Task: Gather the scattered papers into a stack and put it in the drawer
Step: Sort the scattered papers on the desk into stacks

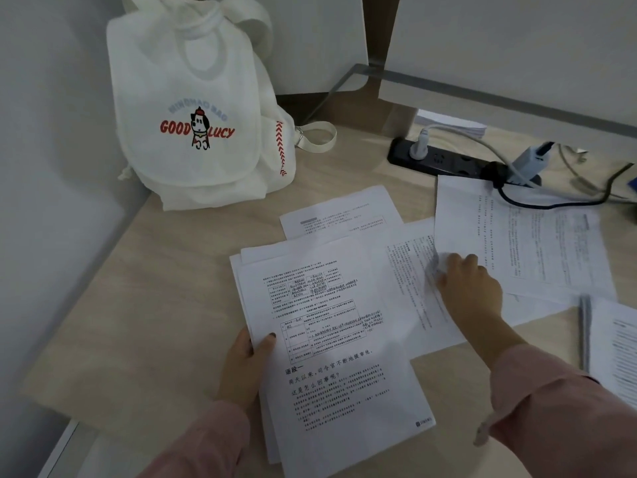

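The stack [331, 339] of printed papers is held at its left edge by the left hand [246, 357], thumb pressed on top, apparently so that the gathered pages are kept together while others are added. The near corner of a loose sheet [524, 236] is gripped by the curled fingers of the right hand [470, 288], though the exact hold is hidden by blur; it is probably meant to be drawn toward the stack. A middle sheet [413, 291] lies on the tabletop [155, 305] beneath that hand, and a far sheet [341, 212] is partly tucked behind the stack. The loose sheet's far end is crossed by a black cable [537, 202] near the power strip [444, 160], so a snag is possible. A white backpack [193, 115] stands in the corner, and more pages [620, 350] lie at the right edge. No drawer is seen.
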Demonstrator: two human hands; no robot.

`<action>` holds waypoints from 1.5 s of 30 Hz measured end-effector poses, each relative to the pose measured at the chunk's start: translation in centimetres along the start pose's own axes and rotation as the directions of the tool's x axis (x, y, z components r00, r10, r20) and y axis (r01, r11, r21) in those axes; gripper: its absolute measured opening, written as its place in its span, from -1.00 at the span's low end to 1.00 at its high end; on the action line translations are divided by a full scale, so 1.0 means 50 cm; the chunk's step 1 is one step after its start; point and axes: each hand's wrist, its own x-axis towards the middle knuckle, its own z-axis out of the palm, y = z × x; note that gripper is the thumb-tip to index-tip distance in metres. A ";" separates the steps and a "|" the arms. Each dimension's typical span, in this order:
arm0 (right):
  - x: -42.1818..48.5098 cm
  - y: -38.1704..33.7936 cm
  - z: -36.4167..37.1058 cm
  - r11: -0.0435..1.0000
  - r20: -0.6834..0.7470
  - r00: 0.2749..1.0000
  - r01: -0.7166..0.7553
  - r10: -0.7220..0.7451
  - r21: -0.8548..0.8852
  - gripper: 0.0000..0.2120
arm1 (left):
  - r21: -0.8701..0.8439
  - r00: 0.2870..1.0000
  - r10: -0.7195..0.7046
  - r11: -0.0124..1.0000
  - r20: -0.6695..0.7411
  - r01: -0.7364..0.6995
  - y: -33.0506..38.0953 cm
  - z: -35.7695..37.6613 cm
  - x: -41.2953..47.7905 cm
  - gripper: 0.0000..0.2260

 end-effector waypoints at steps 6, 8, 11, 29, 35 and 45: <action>0.018 0.038 -0.001 0.979 -0.087 0.994 -0.052 0.070 0.195 -0.79 | -0.009 1.000 0.014 1.000 -0.002 -0.014 -0.005 -0.001 0.001 -0.81; 0.014 0.046 -0.002 0.908 -0.094 0.982 -0.112 0.163 0.404 -0.77 | -0.013 1.000 -0.001 1.000 -0.012 0.001 -0.011 -0.004 0.003 -0.80; -0.024 0.041 0.000 0.846 -0.226 0.968 0.030 0.108 0.533 -0.83 | -0.036 1.000 -0.020 0.999 -0.007 0.020 -0.017 -0.004 0.005 -0.80; -0.268 0.037 -0.039 0.176 0.105 0.987 -0.083 -0.120 0.981 -0.64 | -0.106 0.995 -0.095 0.990 0.023 0.097 0.000 -0.004 0.005 -0.67; -0.246 0.021 0.001 0.345 0.204 0.942 -0.105 -0.267 0.933 -0.59 | -0.151 0.986 -0.159 0.975 0.054 0.166 0.002 -0.005 0.011 -0.43; -0.249 -0.012 -0.002 0.382 0.275 0.893 -0.130 -0.357 0.915 -0.55 | -0.048 1.000 -0.019 0.999 0.024 0.020 0.004 0.005 -0.007 -0.74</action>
